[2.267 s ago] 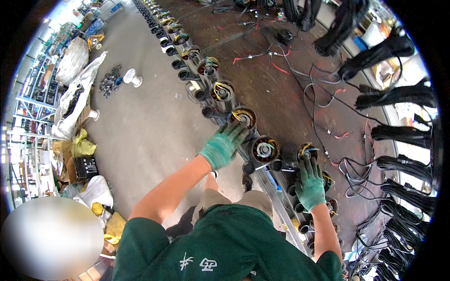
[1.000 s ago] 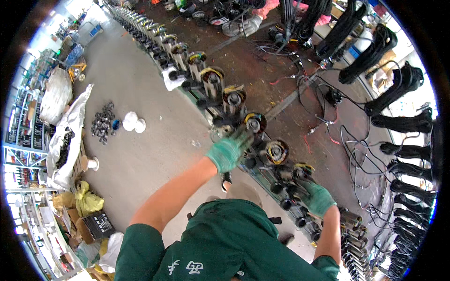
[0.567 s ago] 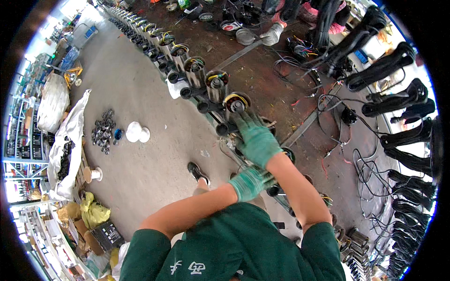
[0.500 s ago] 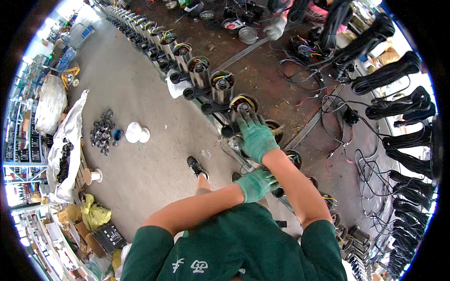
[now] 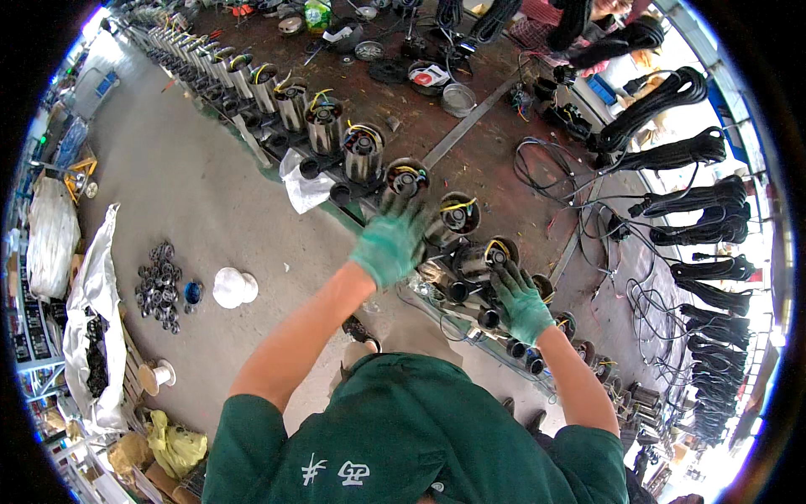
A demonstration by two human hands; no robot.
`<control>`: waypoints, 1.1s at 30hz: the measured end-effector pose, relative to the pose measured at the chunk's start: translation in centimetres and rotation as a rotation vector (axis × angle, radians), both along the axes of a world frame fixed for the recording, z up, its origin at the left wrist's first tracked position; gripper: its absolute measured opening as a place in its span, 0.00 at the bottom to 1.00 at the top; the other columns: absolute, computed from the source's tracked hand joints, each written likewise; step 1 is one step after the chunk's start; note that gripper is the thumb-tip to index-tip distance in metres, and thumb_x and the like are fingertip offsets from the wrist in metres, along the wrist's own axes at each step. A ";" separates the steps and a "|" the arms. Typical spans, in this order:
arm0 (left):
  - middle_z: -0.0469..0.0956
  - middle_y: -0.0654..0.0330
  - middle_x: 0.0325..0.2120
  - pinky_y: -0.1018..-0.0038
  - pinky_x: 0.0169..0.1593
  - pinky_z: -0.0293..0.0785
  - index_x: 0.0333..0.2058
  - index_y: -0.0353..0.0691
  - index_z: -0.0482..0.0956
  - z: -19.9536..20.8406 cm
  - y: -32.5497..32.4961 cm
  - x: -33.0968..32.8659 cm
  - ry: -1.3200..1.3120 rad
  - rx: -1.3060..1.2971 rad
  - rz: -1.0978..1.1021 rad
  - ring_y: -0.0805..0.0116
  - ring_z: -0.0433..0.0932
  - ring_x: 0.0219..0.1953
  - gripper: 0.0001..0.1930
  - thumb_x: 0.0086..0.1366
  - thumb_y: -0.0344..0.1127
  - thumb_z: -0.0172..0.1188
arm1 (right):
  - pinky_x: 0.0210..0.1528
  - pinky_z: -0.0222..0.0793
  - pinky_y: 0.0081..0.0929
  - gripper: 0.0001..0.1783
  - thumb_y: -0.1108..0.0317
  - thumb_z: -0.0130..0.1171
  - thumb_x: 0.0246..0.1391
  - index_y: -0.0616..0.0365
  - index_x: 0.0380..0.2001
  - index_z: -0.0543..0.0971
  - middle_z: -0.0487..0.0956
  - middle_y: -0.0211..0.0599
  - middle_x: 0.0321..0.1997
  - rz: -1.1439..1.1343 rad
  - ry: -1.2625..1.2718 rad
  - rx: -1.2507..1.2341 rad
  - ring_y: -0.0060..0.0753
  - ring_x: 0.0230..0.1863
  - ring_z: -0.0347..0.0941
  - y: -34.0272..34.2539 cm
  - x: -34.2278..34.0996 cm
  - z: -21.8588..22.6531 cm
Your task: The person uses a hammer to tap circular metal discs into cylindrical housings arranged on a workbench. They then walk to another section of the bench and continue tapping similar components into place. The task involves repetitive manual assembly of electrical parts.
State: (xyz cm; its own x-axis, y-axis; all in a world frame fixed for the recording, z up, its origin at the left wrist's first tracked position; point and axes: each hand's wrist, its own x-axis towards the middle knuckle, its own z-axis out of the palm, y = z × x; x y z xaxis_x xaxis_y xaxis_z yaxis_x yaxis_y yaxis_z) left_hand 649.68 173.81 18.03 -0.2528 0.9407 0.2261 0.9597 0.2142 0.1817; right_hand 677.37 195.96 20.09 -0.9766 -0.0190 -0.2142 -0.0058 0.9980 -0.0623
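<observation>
Steel pump-like cylinders with open tops, wires and black side spouts stand in a row along the bench edge. My left hand, in a green-grey glove, lies with fingers spread against the side of one cylinder. Just right of it stands another cylinder with a yellow wire loop on top. My right hand, gloved alike, rests stretched fingers at the rim of a tilted cylinder. Its palm hides part of the cylinders behind. Neither hand is wrapped round anything.
Black cable bundles line the bench's far right side, their loose ends trailing over the dark bench top. A metal bowl and tools lie farther back. White plastic hangs at the bench edge. On the floor are black parts and a white spool.
My hands were crossed, the right one on a cylinder top. Now they are apart, left hand up at the cylinders, right hand lower right. The view has shifted too.
</observation>
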 end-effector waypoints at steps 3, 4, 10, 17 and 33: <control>0.48 0.47 0.77 0.50 0.77 0.45 0.74 0.40 0.57 -2.6 0.1 -5.3 -0.013 -0.201 -0.021 0.45 0.46 0.79 0.41 0.68 0.49 0.58 | 0.79 0.48 0.57 0.42 0.63 0.62 0.55 0.60 0.72 0.63 0.62 0.54 0.76 0.003 -0.025 -0.020 0.61 0.79 0.53 0.0 -1.0 0.6; 0.48 0.47 0.77 0.50 0.77 0.44 0.74 0.40 0.57 -2.6 -0.2 -5.7 -0.011 -0.206 -0.051 0.46 0.46 0.79 0.40 0.68 0.49 0.58 | 0.79 0.47 0.57 0.43 0.64 0.63 0.53 0.61 0.72 0.63 0.60 0.55 0.77 -0.023 -0.083 -0.046 0.61 0.79 0.51 -0.1 -1.3 1.2; 0.46 0.47 0.78 0.49 0.78 0.43 0.73 0.39 0.60 -4.1 -0.2 -7.1 -0.067 -0.251 -0.238 0.44 0.44 0.79 0.40 0.67 0.50 0.58 | 0.65 0.70 0.47 0.29 0.66 0.63 0.54 0.54 0.61 0.78 0.81 0.53 0.57 -0.254 -0.383 -0.200 0.54 0.61 0.76 1.4 -5.8 4.8; 0.64 0.48 0.70 0.47 0.75 0.52 0.70 0.40 0.66 -2.6 -0.9 -10.1 -0.160 -0.281 -0.413 0.43 0.58 0.74 0.36 0.63 0.41 0.60 | 0.61 0.73 0.45 0.25 0.66 0.59 0.57 0.57 0.58 0.78 0.81 0.52 0.54 0.035 0.220 -0.367 0.54 0.57 0.78 -5.3 -31.9 8.2; 0.81 0.46 0.53 0.56 0.61 0.73 0.62 0.44 0.77 2.7 -4.3 -24.3 -0.996 -0.324 -0.630 0.47 0.80 0.55 0.25 0.69 0.45 0.58 | 0.80 0.43 0.55 0.44 0.58 0.60 0.58 0.57 0.75 0.59 0.53 0.50 0.82 0.160 -0.008 -0.123 0.56 0.82 0.47 -10.7 -46.6 -1.1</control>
State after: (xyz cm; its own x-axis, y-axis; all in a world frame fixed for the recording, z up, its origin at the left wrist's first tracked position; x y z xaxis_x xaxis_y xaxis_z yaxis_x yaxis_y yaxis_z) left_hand 625.40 169.55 20.74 0.3389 0.9379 -0.0734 0.3834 -0.0664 0.9212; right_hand 630.81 185.25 18.94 -0.9574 -0.2001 -0.2080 -0.1625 0.9693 -0.1846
